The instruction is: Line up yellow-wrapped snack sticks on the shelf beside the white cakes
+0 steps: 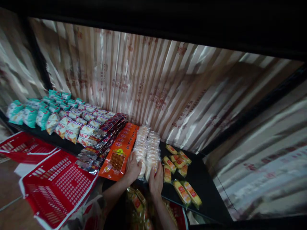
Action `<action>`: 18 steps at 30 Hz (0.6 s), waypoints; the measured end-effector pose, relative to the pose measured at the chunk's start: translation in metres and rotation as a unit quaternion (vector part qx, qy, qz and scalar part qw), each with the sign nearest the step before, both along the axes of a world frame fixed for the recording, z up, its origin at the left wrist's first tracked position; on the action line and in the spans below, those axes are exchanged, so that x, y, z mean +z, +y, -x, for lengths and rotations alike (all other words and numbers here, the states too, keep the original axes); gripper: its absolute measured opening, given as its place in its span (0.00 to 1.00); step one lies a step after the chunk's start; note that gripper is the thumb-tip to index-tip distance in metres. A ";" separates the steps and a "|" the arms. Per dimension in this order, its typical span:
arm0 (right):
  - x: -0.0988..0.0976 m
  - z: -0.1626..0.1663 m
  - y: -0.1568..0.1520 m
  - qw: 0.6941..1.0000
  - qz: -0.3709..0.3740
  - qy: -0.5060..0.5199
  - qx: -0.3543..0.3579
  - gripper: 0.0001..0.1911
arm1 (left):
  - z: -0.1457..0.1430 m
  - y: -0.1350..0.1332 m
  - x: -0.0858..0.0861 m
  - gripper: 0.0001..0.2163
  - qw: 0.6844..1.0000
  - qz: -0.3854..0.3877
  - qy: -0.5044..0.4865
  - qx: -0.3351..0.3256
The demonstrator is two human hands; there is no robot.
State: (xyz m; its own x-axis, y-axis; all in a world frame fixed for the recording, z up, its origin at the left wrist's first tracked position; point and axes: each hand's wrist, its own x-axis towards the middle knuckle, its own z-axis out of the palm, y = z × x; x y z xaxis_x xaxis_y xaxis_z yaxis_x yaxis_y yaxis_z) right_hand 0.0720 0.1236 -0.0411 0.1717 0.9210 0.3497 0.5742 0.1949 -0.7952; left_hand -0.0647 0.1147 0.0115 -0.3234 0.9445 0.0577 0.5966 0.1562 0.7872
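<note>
From where I stand, I see a person's two bare hands at the front edge of a black shelf, right of its middle. Two rows of clear-wrapped white packets sit there, the left row and the right row side by side, running from the front edge back towards the rear edge. The left hand lies against the near end of the left row, on its outer side, its thumb towards the packets. The right hand is at the near end of the right row, fingers along its outer side. The hands are apart, with the rows between them; I cannot tell whether either is clamped on a packet or only touching. Just beside the left row, an orange pack lies flat, its near end by the front edge. Farther towards the shelf's left end come dark red packets, then white bags with striped tops, and teal-and-white bags at the left end. Right of the hands, small yellow packets lie scattered, two longer ones nearest the front edge. Red baskets stand below the front edge on the left, and more yellow packets show between the forearms. A creased, striped sheet hangs behind the rear edge.
</note>
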 end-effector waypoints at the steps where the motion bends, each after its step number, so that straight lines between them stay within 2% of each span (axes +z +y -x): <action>1: 0.000 -0.002 0.000 1.000 0.012 0.009 0.007 0.36 | -0.001 0.002 -0.001 0.25 1.000 0.005 0.000 -0.003; 4: 0.008 -0.011 0.002 0.998 0.047 0.038 0.019 0.36 | 0.003 0.006 0.001 0.27 1.000 -0.009 0.004 0.021; 8: 0.023 -0.020 0.013 0.997 0.054 0.060 0.014 0.35 | 0.012 0.021 0.005 0.27 0.999 -0.018 -0.027 0.038; 12: 0.020 -0.017 0.027 0.993 0.091 0.070 0.013 0.37 | 0.002 0.035 -0.010 0.24 0.998 -0.010 -0.067 0.005; 16: 0.007 -0.011 0.028 0.994 0.075 0.072 0.042 0.34 | -0.007 0.038 -0.027 0.24 0.999 -0.044 -0.028 0.001; 18: 0.012 -0.013 0.026 0.994 0.072 0.076 0.030 0.33 | -0.001 0.040 -0.029 0.23 0.998 -0.070 -0.005 -0.004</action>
State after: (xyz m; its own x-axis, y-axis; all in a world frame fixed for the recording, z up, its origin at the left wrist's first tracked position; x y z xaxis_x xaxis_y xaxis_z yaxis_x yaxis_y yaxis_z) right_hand 0.0850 0.1499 -0.0292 0.1567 0.9697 0.1877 0.4361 0.1026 -0.8941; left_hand -0.0634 0.1545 -0.0176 -0.3168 0.9303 0.1849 0.5887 0.0400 0.8073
